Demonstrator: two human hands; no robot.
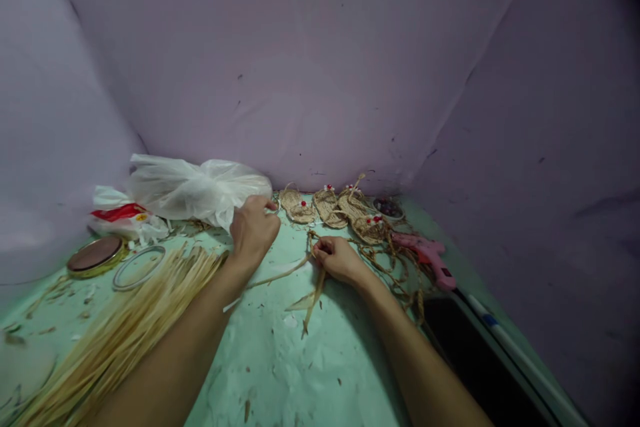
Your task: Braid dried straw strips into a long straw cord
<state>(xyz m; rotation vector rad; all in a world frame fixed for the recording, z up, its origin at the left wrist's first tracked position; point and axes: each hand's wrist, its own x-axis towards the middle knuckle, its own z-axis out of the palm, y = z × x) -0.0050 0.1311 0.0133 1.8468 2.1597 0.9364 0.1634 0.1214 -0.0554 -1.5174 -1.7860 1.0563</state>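
Observation:
My right hand [339, 259] pinches a braided cord of tan plant fibre [311, 240]. Loose fibre ends [314, 303] hang below its fingertips, and one strand [280, 275] runs off to the left. The cord trails in loops [400, 270] on the right. My left hand [255, 232] is raised in front of a white plastic bag [200, 187], its fingers curled together; what they hold, if anything, is too small to tell. Just beyond both hands lie several small woven slippers [327, 207] with red and white beads.
At left are a bundle of pale fibre strips [135, 327], a white ring [139, 268], a round tin [97, 257] and a red-and-white packet [127, 217]. At right lie a pink glue gun [425, 250], a dark flat object [475, 353] and a dish of dark beads [389, 208]. Purple walls enclose the green surface.

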